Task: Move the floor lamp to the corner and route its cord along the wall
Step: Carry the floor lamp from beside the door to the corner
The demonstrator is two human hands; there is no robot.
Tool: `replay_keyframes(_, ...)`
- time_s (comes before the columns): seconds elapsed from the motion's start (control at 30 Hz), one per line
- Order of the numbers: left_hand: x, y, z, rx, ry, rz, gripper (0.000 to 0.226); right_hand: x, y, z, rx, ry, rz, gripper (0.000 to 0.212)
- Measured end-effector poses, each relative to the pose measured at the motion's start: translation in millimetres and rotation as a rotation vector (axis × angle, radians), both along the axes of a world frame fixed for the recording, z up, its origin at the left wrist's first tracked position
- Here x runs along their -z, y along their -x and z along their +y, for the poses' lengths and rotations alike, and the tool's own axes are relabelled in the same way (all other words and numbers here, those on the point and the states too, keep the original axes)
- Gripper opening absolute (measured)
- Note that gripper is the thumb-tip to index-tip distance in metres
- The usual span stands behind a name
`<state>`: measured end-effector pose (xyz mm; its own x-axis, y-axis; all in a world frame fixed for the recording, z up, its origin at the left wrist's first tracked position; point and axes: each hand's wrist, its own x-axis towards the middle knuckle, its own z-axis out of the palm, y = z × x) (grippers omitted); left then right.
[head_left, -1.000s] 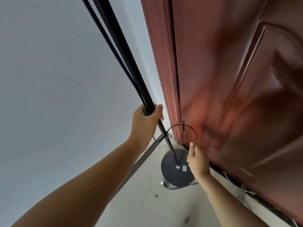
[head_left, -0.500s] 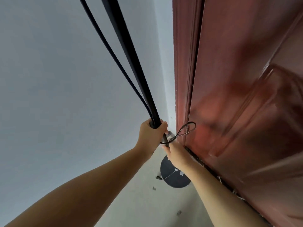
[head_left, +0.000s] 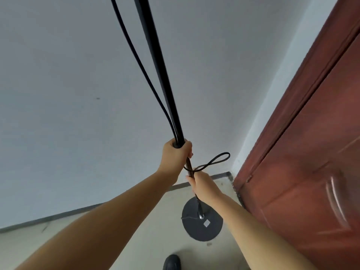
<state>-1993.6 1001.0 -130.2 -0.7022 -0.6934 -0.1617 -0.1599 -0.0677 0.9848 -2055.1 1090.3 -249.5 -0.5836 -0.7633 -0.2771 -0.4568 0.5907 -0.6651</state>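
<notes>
From the head camera we take the red-brown door (head_left: 311,172) as our landmark. The floor lamp's pole (head_left: 155,65) rises to the left of the door, in front of the grey wall (head_left: 58,75), and its round black base (head_left: 202,221) rests on the pale floor (head_left: 116,240) just left of the door's lower edge, near the corner where wall and door frame meet. A dark skirting strip (head_left: 48,218) runs along the wall's foot toward the door.

Our left hand (head_left: 176,152) is closed tight around the pole, with the black cord (head_left: 136,53) caught under the fingers and bowing away from the pole above. Our right hand (head_left: 202,184) sits lower on the pole, nearer the door; it seems to pinch a loop of cord (head_left: 216,159) that sticks out toward the door, though the fingers are hidden from us. The right forearm crosses in front of the base's door-side edge. A dark shoe (head_left: 172,263) shows at the bottom, left of the door.

Compared with half a second ago, the door sits farther right and more wall shows; the base lies farther from the door frame, and the shoe has come into view.

A small pale sticker (head_left: 206,223) lies on the base; we cannot read any writing on it.
</notes>
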Motion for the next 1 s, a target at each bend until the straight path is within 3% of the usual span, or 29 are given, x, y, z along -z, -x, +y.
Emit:
replay_keyframes(0.3,-107.4,-210.8,-46.2,-0.387,-0.024,0.105,0.011,-111.9,-178.9,-73.8,-0.331,0.024,0.002,0.023)
replay_keyframes(0.7,-131.5,-566.9,-127.2,-0.783,-0.023,0.16,0.015,-147.0,-511.4,-198.1,-0.717,0.017,-0.029,0.021)
replay_keyframes(1.0,-154.6,-771.5,-210.9,-1.007,0.048,0.184,0.008,-164.4,-723.8,-309.8,-0.945,0.054,-0.06,0.023)
